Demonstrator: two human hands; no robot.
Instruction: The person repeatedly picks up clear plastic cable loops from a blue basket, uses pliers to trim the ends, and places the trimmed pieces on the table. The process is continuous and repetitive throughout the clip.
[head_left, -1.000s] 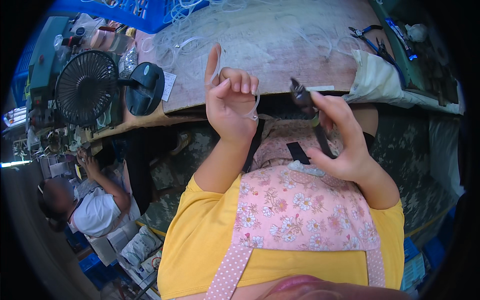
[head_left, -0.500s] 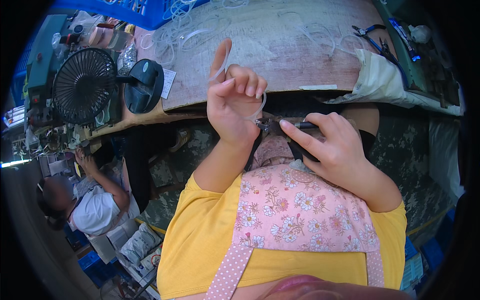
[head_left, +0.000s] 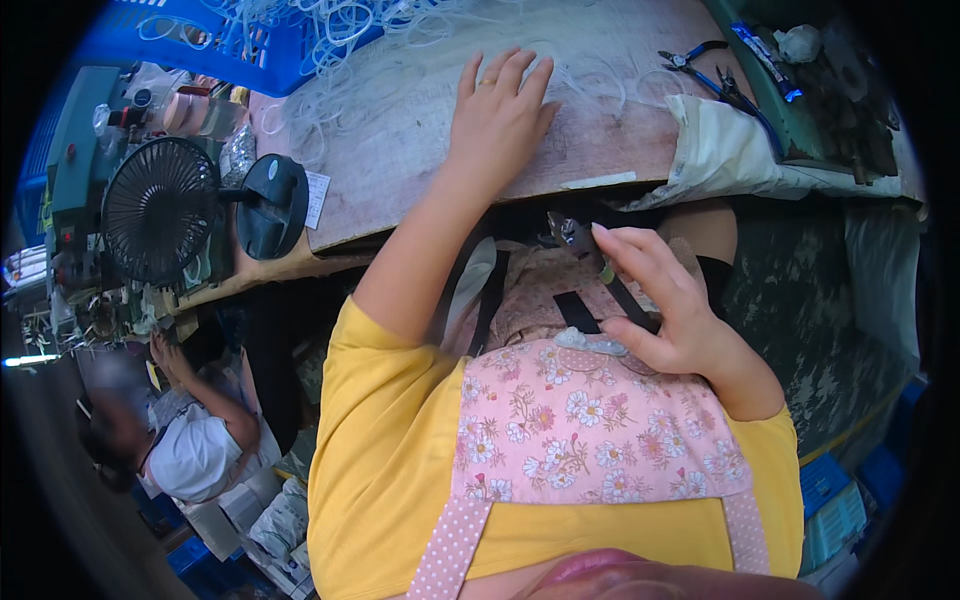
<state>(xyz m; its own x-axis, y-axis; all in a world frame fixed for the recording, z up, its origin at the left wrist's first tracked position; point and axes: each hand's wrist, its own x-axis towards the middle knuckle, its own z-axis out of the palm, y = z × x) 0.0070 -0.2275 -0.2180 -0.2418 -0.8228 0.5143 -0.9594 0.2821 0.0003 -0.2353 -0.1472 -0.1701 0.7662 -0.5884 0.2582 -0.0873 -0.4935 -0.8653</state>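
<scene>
1. One pair of dark pliers (head_left: 606, 272) is held just right of the frame's centre, below the table's front edge and above the apron (head_left: 600, 430). A short metal head is seen on dark handles, with a yellow-green patch near the pivot; whether its jaws are parted cannot be told.
2. The head is pointed toward the upper left of the frame and the handles are angled toward the lower right, so the long axis is set on a diagonal.
3. The handles are gripped between the thumb and curled fingers of the right hand (head_left: 670, 315).
4. The left hand (head_left: 500, 115) is stretched over the table (head_left: 590, 145) at upper centre, back upward, fingers straight and spread; its underside is hidden.
5. Thin clear tubing (head_left: 345, 28) is heaped in tangled loops at the upper centre, partly over a blue basket (head_left: 250, 72); more loops are strewn on both sides of the left hand.
6. The front edge is slanted gently upward to the right. Bare tabletop is left open between the left hand and a white cloth (head_left: 720, 150) at upper right; the left is bounded by a black fan (head_left: 165, 210).
</scene>
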